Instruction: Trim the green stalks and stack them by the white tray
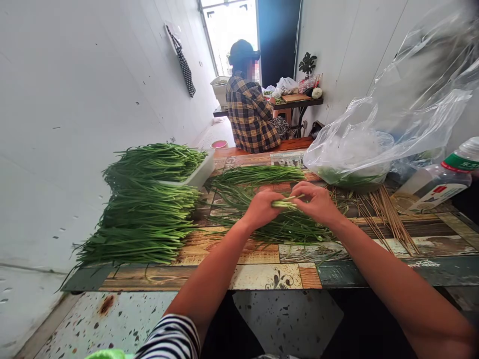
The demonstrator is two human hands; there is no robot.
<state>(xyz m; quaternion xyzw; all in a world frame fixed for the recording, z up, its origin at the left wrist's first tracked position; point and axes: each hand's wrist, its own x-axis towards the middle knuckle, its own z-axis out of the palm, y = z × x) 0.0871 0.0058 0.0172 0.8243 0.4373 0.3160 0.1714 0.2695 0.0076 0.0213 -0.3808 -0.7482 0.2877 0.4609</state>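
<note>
My left hand [262, 207] and my right hand [318, 202] meet above the table, both closed on a small bundle of chive stalks [285, 202] held crosswise between them. Its pale green ends show between the fingers. Right under my hands lies a loose heap of chives [284, 229] on the patterned table [262, 269]. Another row of chives [258, 174] lies just beyond it.
Big stacks of chives [145, 219] lie at the left, some in a white tray [200, 174]. Bamboo skewers [389, 217], a clear plastic bag over a bowl [359, 149] and a plastic bottle [437, 184] are at the right. A person in a plaid shirt [249, 112] sits beyond.
</note>
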